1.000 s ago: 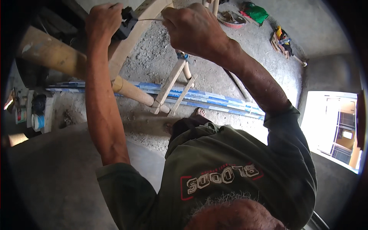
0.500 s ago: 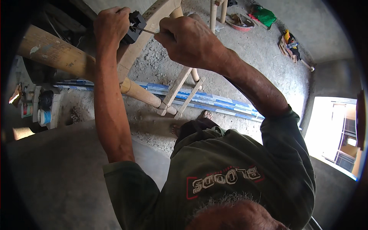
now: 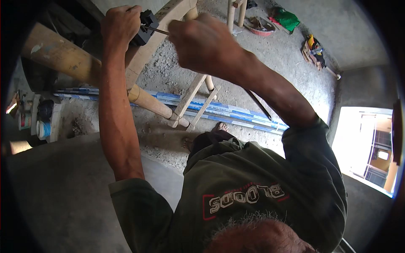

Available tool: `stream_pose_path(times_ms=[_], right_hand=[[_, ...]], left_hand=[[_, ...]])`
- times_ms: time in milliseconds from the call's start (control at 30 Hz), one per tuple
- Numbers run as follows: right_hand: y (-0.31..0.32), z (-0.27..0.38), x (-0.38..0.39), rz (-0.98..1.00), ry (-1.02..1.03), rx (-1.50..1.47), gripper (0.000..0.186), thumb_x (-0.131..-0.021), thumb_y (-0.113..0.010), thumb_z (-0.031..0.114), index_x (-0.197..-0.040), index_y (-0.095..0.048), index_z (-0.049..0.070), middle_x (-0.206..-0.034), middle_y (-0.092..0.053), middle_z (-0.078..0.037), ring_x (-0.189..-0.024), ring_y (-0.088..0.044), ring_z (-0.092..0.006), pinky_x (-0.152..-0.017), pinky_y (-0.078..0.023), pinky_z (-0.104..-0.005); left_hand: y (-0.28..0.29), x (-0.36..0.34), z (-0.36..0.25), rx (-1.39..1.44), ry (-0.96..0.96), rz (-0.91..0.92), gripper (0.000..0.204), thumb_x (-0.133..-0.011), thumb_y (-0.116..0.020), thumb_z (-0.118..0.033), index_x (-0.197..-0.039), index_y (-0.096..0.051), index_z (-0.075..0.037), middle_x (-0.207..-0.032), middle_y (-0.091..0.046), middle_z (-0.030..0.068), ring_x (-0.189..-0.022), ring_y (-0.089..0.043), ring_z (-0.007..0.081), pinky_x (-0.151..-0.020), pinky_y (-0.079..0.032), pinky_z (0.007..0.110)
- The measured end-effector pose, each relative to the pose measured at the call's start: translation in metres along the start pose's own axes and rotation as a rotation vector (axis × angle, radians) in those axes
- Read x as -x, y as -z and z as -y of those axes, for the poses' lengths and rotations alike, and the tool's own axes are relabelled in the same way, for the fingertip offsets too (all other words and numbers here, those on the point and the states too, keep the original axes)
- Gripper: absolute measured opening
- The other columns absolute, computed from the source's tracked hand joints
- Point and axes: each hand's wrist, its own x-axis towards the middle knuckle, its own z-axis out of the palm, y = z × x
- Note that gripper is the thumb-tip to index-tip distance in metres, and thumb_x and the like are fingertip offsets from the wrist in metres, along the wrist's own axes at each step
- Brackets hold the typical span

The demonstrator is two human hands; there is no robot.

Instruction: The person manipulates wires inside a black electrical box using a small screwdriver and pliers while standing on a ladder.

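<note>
My left hand is high at the upper left, fingers wrapped on a black blocky object beside a pale curved wooden beam. A thin metal shaft runs from that object to my right hand, which is closed around its right end and slightly blurred by motion. A thick bamboo pole passes below the black object and behind my left forearm.
A bamboo-and-wood trestle stands over long blue-wrapped lengths on the rubble-strewn floor. Buckets sit at the left; a red basin, green cloth and bundled items lie farther back. A bright opening is at the right.
Since a second ago both hands sit somewhat lower and more rightward in view, as does the scene. My right hand shifted down, then slightly up, still on the shaft.
</note>
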Motion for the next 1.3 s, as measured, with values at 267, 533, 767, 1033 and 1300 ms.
stream_pose_path(times_ms=[267, 533, 767, 1033, 1300], right_hand=[[-0.008, -0.006, -0.019, 0.088, -0.069, 0.15, 0.009, -0.08, -0.065, 0.004, -0.088, -0.069, 0.001, -0.064, -0.066, -0.017, -0.062, -0.07, -0.033, -0.047, -0.052, -0.045], [-0.013, 0.009, -0.023, 0.113, -0.017, 0.097, 0.01, -0.08, -0.063, 0.002, -0.088, -0.068, 0.0, -0.066, -0.067, -0.022, -0.062, -0.071, -0.0351, -0.05, -0.054, -0.0453], [0.011, 0.001, -0.004, 0.136, -0.025, 0.166, 0.021, -0.077, -0.063, 0.001, -0.098, -0.068, 0.001, -0.067, -0.067, -0.016, -0.061, -0.07, -0.0324, -0.05, -0.054, -0.044], [0.014, 0.013, -0.002, 0.289, -0.026, 0.242, 0.013, -0.087, -0.064, 0.014, -0.095, -0.07, 0.006, -0.079, -0.071, -0.012, -0.076, -0.074, -0.0284, -0.063, -0.06, -0.0403], [-0.002, 0.008, -0.021, 0.227, 0.063, 0.284, 0.016, -0.083, -0.065, 0.009, -0.098, -0.066, 0.004, -0.076, -0.069, -0.013, -0.07, -0.072, -0.0291, -0.053, -0.056, -0.0413]], left_hand=[[-0.023, -0.016, 0.012, -0.155, -0.298, -0.131, 0.022, -0.09, -0.052, -0.011, -0.1, -0.072, -0.015, -0.095, -0.072, 0.0091, -0.086, -0.07, 0.0306, -0.073, -0.056, 0.041], [-0.006, -0.005, 0.01, -0.238, -0.373, -0.177, 0.021, -0.091, -0.053, -0.015, -0.099, -0.072, -0.013, -0.093, -0.071, 0.0111, -0.09, -0.069, 0.0323, -0.077, -0.056, 0.038], [0.003, -0.004, -0.026, -0.245, -0.179, -0.087, 0.021, -0.091, -0.051, -0.016, -0.095, -0.071, -0.008, -0.097, -0.071, 0.0124, -0.088, -0.067, 0.0364, -0.076, -0.054, 0.044], [-0.008, -0.003, 0.002, -0.151, -0.348, -0.265, 0.019, -0.085, -0.053, -0.019, -0.077, -0.069, -0.011, -0.081, -0.071, 0.0108, -0.078, -0.069, 0.0376, -0.069, -0.058, 0.049], [-0.004, -0.004, 0.004, -0.229, -0.356, -0.247, 0.016, -0.084, -0.056, -0.017, -0.077, -0.069, -0.012, -0.08, -0.071, 0.0094, -0.075, -0.07, 0.0362, -0.068, -0.059, 0.047]])
